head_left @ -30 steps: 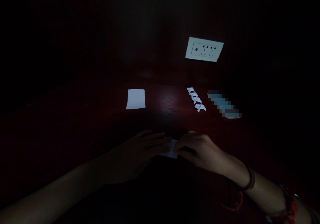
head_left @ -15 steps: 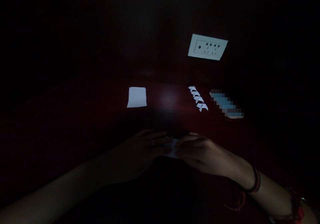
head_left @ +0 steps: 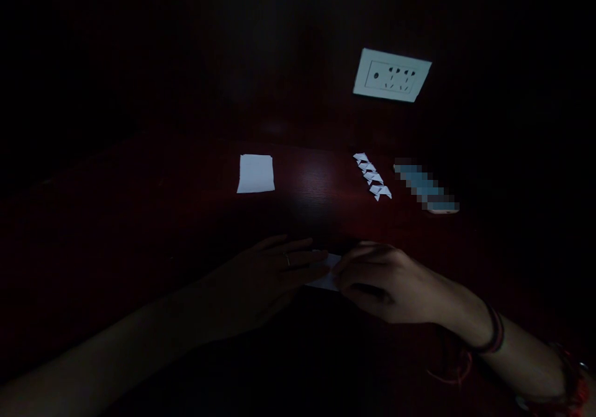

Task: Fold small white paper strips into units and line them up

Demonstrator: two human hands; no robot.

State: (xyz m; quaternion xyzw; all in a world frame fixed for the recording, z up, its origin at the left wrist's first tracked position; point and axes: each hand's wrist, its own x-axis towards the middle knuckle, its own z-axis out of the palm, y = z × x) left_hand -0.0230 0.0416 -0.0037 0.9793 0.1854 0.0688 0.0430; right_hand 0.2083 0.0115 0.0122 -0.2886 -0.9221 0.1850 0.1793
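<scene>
A small piece of white paper (head_left: 325,280) lies on the dark table in front of me, partly covered by my fingers. My left hand (head_left: 274,277), with a ring on one finger, is stretched out flat, its fingertips resting on the paper's left part. At the paper's right side, my right hand (head_left: 388,280) has its fingers bent and pinched together on the edge. Shadow hides the undersides of both hands and how the paper is folded.
A stack of white square paper (head_left: 256,174) lies beyond my left hand. A row of several folded white paper pieces (head_left: 372,176) lies beyond my right hand, beside a phone (head_left: 426,186) with a blurred screen. Behind them, a white socket panel (head_left: 392,76) is on the wall.
The view has shifted slightly, so the things on the table sit a little higher. My right hand has moved slightly to the right, its fingers more pinched. My left hand stays flat on the paper.
</scene>
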